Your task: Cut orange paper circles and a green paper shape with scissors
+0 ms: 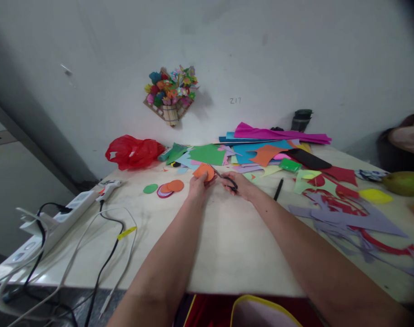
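Note:
My left hand (200, 183) is closed on a piece of orange paper (207, 172) with a rounded edge, held just above the table. Scissors (231, 182) with dark handles are in my right hand (236, 180), their blades pointing at the paper's right edge. Whether the blades are parted is too small to tell. Left of my hands lie an orange disc (176, 185), overlapping a few other discs, and a separate green disc (150, 188). A black pen (278, 189) rests to the right of my right wrist.
Coloured sheets (208, 154) and a dark phone (309, 159) lie toward the back. Purple scraps (356, 220) spread at right. A red plastic bag (134, 152) sits at back left. A power strip (68, 213) and cables (107, 263) occupy the left edge. Paper flowers (172, 88) hang on the wall.

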Tool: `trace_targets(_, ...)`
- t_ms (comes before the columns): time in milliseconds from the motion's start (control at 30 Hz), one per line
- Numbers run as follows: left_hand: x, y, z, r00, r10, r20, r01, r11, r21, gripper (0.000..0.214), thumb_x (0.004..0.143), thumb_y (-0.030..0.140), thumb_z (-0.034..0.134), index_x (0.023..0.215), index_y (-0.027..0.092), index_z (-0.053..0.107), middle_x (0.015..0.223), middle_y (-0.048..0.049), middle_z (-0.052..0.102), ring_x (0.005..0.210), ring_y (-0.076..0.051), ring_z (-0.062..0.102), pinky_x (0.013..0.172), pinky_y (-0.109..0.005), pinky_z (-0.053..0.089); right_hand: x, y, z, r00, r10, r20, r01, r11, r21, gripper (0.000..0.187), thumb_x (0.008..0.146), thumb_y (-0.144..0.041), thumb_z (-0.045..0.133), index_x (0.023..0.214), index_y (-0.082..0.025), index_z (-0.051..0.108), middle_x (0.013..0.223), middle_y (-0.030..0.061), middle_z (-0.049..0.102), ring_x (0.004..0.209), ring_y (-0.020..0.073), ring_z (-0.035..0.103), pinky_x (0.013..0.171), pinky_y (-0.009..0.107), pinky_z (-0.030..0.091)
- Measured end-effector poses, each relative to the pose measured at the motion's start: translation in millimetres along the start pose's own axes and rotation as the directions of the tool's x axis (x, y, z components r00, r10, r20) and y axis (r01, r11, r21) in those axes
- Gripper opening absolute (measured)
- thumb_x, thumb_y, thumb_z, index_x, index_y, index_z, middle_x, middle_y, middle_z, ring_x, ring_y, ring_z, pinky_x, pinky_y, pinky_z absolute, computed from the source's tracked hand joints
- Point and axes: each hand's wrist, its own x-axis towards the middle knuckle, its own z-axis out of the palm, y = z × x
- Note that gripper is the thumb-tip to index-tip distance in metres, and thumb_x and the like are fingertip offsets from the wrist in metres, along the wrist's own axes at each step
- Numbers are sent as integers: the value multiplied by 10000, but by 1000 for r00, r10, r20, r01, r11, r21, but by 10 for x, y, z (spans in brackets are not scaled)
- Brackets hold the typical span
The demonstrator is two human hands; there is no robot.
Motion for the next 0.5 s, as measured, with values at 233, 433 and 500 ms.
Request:
trace_targets(233,-25,12,17,1000,14,0,-14,1000,-10,251,864,154,769,1102,101,708,906,-116,792,747,-216,786,641,-263,644,-38,-51,32,996,75,-53,-73,996,54,222,839,-366,711,794,-231,542,464,-75,456,373,107,419,340,212,282)
trace_targets(433,-34,6,19,999,21,26,-21,1000,-8,209,855,152,795,1039,98,713,926,-126,791,757,-221,782,658,-273,644,-61,-51,23,997,64,-45,-60,996,69,230,828,-376,734,810,-223,563,469,-73,493,372,102,436,353,207,299)
trace_targets(500,-30,3,11,999,8,52,-8,1000,-2,215,848,164,812,1031,106,714,917,-118,793,768,-220,782,664,-271,645,-58,-32,7,998,54,-41,-51,997,60,225,831,-379,734,829,-220,575,472,-70,511,365,99,436,352,204,288)
